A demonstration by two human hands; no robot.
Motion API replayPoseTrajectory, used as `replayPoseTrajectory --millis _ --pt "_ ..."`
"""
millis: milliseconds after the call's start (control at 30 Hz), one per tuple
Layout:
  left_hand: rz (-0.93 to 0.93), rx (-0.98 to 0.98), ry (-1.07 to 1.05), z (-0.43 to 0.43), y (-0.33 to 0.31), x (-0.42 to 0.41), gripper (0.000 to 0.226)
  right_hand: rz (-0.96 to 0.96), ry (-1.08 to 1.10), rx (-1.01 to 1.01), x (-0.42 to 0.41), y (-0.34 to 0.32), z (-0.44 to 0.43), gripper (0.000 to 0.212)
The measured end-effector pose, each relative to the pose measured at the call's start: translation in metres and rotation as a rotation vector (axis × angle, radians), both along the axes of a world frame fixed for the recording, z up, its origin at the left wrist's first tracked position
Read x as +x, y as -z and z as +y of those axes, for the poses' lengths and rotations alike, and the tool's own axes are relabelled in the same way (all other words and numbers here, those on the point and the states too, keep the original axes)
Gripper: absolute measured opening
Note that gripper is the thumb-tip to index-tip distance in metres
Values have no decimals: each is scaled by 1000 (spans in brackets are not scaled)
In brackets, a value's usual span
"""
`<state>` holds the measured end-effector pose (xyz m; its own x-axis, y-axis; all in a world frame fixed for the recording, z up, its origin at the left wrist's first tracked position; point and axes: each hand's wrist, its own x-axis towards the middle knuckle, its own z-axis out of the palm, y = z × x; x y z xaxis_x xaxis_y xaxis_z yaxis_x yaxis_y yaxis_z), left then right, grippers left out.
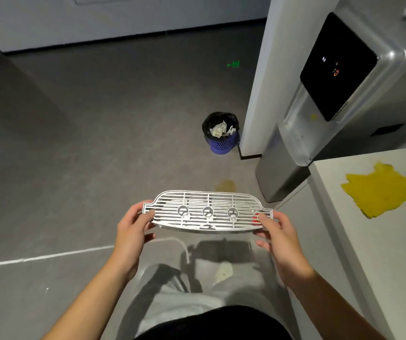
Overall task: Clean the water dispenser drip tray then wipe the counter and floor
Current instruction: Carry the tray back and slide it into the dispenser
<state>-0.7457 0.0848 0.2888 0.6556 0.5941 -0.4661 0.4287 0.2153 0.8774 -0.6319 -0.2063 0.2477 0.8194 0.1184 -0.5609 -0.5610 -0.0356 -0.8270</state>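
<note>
Left hand (133, 231) pinches the left end tab of the drip tray (208, 212), thumb on top, fingers curled under. Right hand (278, 239) does the same at the right end: thumb on the grille edge, upper fingers under it, lower fingers loose and off the tray. Both hands grip it. The tray is in the air in front of the body, roughly level, long side across, over the floor (74, 168). There is a small red part (254, 219) by the right thumb.

Handling, judged: it looks like thin metal or plated plastic, so light and stiff, with no flex. The slotted top may lift off the shallow pan, so grip both layers at the end tabs. It is likely wet and slick, with leftover water inside; keep it level or it spills.

From the tray:
- A yellowish puddle (225, 185) lies on the floor at 12 o'clock, near.
- A blue bin (221, 133) with a black liner sits further out at 12.
- The water dispenser (339, 82) stands at 1 to 2 o'clock.
- The counter (393, 253) is at 3 o'clock, with a yellow cloth (378, 190) lying flat on it, well apart from the hands.
</note>
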Motion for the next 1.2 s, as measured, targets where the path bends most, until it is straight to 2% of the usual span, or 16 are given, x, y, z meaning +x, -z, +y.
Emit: replayPoseTrajectory --millis 167,333,500,567,700,800,1000,1200 --pt "9 -34 86 48 7 108 17 -4 112 -22 82 -2 36 18" --pt "12 -63 289 94 41 241 19 19 337 -20 150 20 75 10" --pt "-3 -161 545 116 54 387 20 67 623 -52 211 34 108 19" --pt "28 -153 640 116 60 444 21 79 725 -67 234 36 115 16" --pt "11 -97 855 95 69 544 24 82 889 -53 277 43 115 19" --pt "9 -108 930 63 86 609 28 67 999 -45 305 55 105 22" --pt "8 -67 1214 -13 149 699 22 62 1176 5 351 117 58 24" --pt "81 -40 1195 -86 249 749 24 99 1313 30 389 207 12 27"
